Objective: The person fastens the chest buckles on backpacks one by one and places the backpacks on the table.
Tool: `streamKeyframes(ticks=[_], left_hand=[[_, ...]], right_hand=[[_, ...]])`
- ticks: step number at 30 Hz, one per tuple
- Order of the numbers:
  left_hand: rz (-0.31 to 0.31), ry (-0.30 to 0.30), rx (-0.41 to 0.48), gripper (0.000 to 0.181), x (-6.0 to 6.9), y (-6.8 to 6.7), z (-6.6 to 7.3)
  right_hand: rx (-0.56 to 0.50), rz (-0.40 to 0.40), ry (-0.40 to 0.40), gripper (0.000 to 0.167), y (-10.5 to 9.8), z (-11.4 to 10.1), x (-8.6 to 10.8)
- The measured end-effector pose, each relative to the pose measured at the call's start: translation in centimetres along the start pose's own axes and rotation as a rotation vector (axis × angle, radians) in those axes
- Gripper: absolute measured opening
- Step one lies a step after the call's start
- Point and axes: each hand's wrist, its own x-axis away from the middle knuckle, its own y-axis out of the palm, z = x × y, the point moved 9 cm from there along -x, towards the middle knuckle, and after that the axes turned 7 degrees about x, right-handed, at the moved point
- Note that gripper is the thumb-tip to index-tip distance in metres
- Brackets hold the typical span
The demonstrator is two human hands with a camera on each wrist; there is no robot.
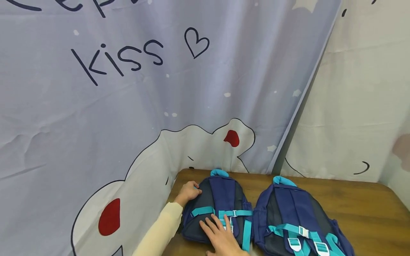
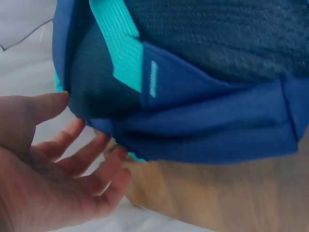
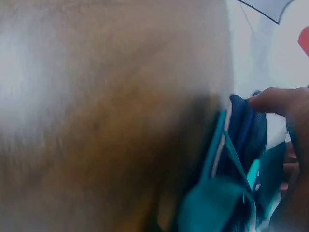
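Observation:
Two navy backpacks lie side by side on a table, their strap sides facing up. My left hand [image 1: 189,192] holds the upper left edge of the left backpack [image 1: 224,192]. In the left wrist view, the left thumb touches the navy edge while the other fingers reach beneath it. Spread across the lower front of that same backpack, near its turquoise straps [image 1: 235,213], is my right hand [image 1: 222,238]. In the right wrist view, the right thumb [image 3: 275,100] meets a navy edge; the other right fingers are mostly hidden there.
The right backpack [image 1: 291,202] lies close beside the left one, with turquoise straps and white buckles [image 1: 303,232]. Both rest on a brown wooden table [image 1: 368,209]. Behind it hangs a printed curtain [image 1: 134,99], and a pale cloth [image 1: 349,106] hangs at the right.

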Motion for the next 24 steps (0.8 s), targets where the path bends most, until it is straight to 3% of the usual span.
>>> streamKeyframes(ticks=[4, 8, 17, 21, 24], left_hand=[[0.023, -0.023, -0.034, 0.023, -0.2, 0.4, 0.2], [0.048, 0.024, -0.021, 0.021, 0.0, 0.4, 1.3], [0.074, 0.083, -0.021, 0.020, 0.5, 0.7, 3.0], [0.067, 0.179, -0.023, 0.021, 1.2, 1.6, 4.8], [0.028, 0.282, -0.102, 0.021, 2.1, 3.2, 6.4]], right_hand=[[-0.185, -0.006, 0.006, 0.092, -1.3, 1.0, -0.1], [-0.279, 0.012, 0.034, 0.089, -2.9, 3.1, -0.1], [-0.138, -0.024, 0.066, 0.106, -4.7, 7.8, 0.8], [-0.109, -0.042, 0.115, 0.111, -5.1, 9.6, 1.4], [-0.119, -0.071, 0.156, 0.116, -5.1, 10.7, 2.0]])
